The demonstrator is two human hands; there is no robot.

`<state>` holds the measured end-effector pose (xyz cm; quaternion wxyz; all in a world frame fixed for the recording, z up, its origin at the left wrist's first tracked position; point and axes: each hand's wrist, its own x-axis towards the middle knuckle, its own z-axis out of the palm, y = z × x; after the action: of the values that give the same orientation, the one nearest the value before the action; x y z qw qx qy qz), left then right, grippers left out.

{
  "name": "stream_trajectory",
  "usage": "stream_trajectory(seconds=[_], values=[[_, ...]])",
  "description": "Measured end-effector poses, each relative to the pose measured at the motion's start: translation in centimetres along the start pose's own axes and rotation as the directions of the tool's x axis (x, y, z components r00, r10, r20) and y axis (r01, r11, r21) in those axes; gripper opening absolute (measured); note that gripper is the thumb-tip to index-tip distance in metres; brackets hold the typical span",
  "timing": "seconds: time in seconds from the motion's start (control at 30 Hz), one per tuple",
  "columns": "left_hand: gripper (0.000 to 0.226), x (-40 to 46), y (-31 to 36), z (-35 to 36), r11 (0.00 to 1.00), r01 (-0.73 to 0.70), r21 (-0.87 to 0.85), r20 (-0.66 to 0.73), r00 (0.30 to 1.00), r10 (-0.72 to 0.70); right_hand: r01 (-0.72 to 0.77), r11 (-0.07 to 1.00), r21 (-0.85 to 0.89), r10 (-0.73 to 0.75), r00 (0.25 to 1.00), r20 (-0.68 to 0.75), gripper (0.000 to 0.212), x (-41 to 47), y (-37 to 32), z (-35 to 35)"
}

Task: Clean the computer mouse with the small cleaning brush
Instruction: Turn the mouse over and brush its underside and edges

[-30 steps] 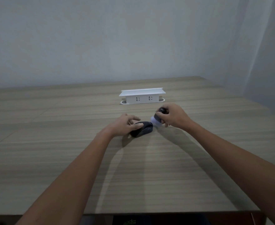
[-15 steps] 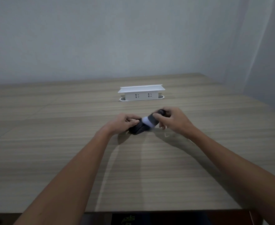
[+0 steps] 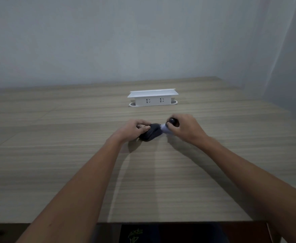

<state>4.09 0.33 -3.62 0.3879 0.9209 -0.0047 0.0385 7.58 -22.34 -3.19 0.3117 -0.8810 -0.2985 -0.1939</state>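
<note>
A black computer mouse (image 3: pixel 151 133) lies on the wooden table (image 3: pixel 73 155), a little past the middle. My left hand (image 3: pixel 133 129) grips its left side, fingers curled over the top. My right hand (image 3: pixel 184 129) holds a small cleaning brush (image 3: pixel 170 124) with a dark rounded handle and pale bristles. The bristles meet the right end of the mouse and look blurred. Part of the brush handle is hidden in my fist.
A white pop-up socket box (image 3: pixel 152 99) stands on the table behind the mouse, near the wall. The table's front edge (image 3: pixel 161 221) runs across the bottom of the view, with a dark floor area below it.
The brush swept left over the top of the mouse, then came back to its right end. My left hand kept hold of the mouse throughout.
</note>
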Motion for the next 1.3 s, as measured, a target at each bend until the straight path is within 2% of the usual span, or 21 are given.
stream_trajectory(seconds=[0.07, 0.17, 0.3, 0.33, 0.43, 0.5, 0.63, 0.7, 0.77, 0.83, 0.87, 0.97, 1.03, 1.17, 1.23, 1.3], values=[[0.032, 0.0, 0.1, 0.0, 1.0, 0.003, -0.004, -0.003, 1.0, -0.003, 0.03, 0.997, 0.078, -0.033, 0.999, 0.036, 0.013, -0.3, -0.6, -0.2], [0.031, 0.1, 0.0, 0.0, 1.0, 0.001, 0.003, -0.007, 1.0, -0.001, 0.081, 0.984, 0.161, -0.109, 0.979, 0.172, 0.012, -1.1, -1.8, 0.1], [0.031, 0.0, 0.3, 0.0, 1.0, 0.013, 0.003, -0.006, 1.0, -0.013, 0.014, 1.0, 0.016, -0.014, 1.0, -0.01, 0.014, 0.0, -0.4, 0.4], [0.032, 0.0, 0.3, 0.1, 1.0, 0.016, 0.001, -0.006, 1.0, -0.016, 0.004, 1.0, 0.026, -0.003, 1.0, -0.024, 0.014, -0.1, -0.4, 0.2], [0.032, 0.1, 0.3, -0.1, 1.0, 0.016, -0.014, 0.002, 1.0, -0.016, 0.066, 0.982, 0.179, -0.085, 0.992, 0.096, 0.012, -0.7, -1.9, -0.2], [0.031, 0.2, 0.2, -0.1, 0.999, 0.013, -0.03, 0.012, 1.0, -0.013, 0.087, 0.98, 0.177, -0.114, 0.983, 0.147, 0.011, -0.8, -2.7, -0.1], [0.032, 0.1, 0.3, -0.2, 1.0, 0.018, 0.0, 0.017, 1.0, -0.018, -0.008, 1.0, 0.005, 0.008, 0.999, -0.038, 0.014, 0.5, -1.1, 0.2], [0.032, 0.2, 0.3, -0.2, 1.0, 0.02, 0.012, 0.018, 1.0, -0.02, -0.021, 0.998, 0.066, 0.025, 0.998, -0.061, 0.013, 0.4, -1.0, -0.3], [0.03, 0.3, 0.1, -0.2, 1.0, 0.019, -0.003, 0.017, 1.0, -0.019, 0.028, 0.981, 0.19, -0.04, 0.997, 0.058, 0.011, -0.1, -1.7, -0.9], [0.028, 0.4, 0.0, -0.2, 1.0, 0.013, -0.027, 0.016, 1.0, -0.012, 0.056, 0.971, 0.231, -0.104, 0.975, 0.198, 0.011, -0.7, -2.7, -0.9], [0.028, 0.4, 0.0, -0.3, 0.999, 0.011, -0.032, 0.015, 1.0, -0.011, 0.06, 0.975, 0.212, -0.102, 0.975, 0.197, 0.012, -0.6, -2.7, -0.7], [0.032, 0.5, -0.1, -0.3, 1.0, 0.016, -0.023, 0.024, 1.0, -0.016, 0.033, 0.996, 0.085, -0.035, 0.999, 0.022, 0.013, 0.3, -1.5, 0.0], [0.032, 0.4, -0.2, -0.2, 1.0, 0.013, -0.02, 0.028, 1.0, -0.012, 0.01, 0.996, 0.087, -0.009, 1.0, -0.006, 0.013, 0.4, -1.0, -0.3], [0.03, 0.6, -0.5, -0.1, 0.999, -0.003, -0.032, 0.016, 1.0, 0.003, 0.019, 0.944, 0.33, -0.094, 0.972, 0.214, 0.012, -0.4, -1.8, -1.0], [0.03, 0.7, -0.5, 0.0, 0.999, -0.001, -0.039, 0.013, 1.0, 0.001, 0.032, 0.966, 0.256, -0.079, 0.981, 0.175, 0.013, -0.1, -1.7, -0.6], [0.032, 0.7, -0.4, 0.0, 0.999, 0.001, -0.041, 0.015, 1.0, 0.0, 0.028, 0.991, 0.127, -0.031, 0.999, 0.025, 0.013, 0.5, -1.1, -0.3]])
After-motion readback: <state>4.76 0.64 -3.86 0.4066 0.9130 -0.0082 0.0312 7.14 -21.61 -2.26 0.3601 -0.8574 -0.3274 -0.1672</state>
